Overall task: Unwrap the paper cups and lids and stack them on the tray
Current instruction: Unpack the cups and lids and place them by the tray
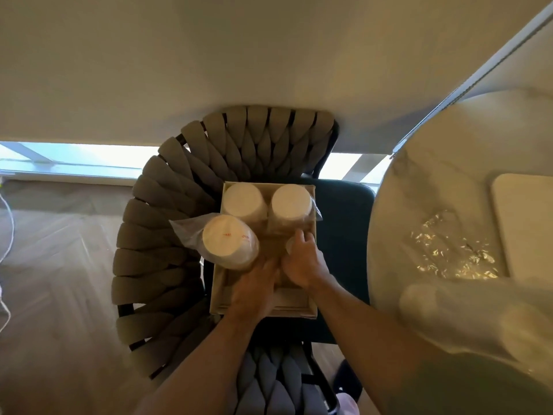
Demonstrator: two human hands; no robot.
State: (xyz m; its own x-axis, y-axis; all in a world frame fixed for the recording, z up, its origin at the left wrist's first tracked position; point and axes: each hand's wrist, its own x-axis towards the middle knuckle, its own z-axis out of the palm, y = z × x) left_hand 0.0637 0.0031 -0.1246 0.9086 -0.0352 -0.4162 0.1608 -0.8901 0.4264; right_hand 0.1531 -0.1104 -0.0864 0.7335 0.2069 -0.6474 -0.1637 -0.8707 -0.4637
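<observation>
The step in hand looks like taking a wrapped stack of cups out of the cardboard box (pixel 311 310) on the chair (pixel 167 235): the left hand (pixel 257 280) reaches under the tilted wrapped stack (pixel 229 242), but its fingers are blurred, so I cannot tell its grip. The right hand (pixel 303 262) has curled fingers on plastic wrap inside the box, near two more wrapped stacks (pixel 291 203). Next, I think, the stack must go to the tray (pixel 526 223) on the table (pixel 425 187) at right, beside loose wrap (pixel 449 250).

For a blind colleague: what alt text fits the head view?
Both hands reach into a box on a chair; the left hand lifts a wrapped sleeve of cups, the right hand reaches beside it. Two more sleeves stand behind.
</observation>
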